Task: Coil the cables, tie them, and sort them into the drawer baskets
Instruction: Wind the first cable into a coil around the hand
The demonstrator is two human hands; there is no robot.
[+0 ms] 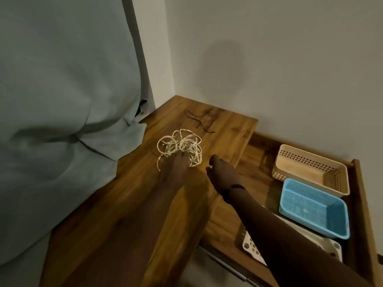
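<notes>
Cream cables (179, 147) lie tangled mid-desk, near the far-left corner; your left hand (175, 165) touches them, grip unclear. Right hand (221, 169) hovers loosely curled, empty. Yanking one loop could tighten knots or drag the heap over the twist ties (200, 120).

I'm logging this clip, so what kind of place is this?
Probably a bedroom or a similar home room: a wooden tabletop in a wall corner, an open drawer with plastic baskets, and grey-green fabric alongside.

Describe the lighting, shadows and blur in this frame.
Head view: dim, warm light; a soft round shadow on the wall; left hand motion-blurred at the cables; right hand sharper; wide-angle bending at the edges; no glare.
</notes>
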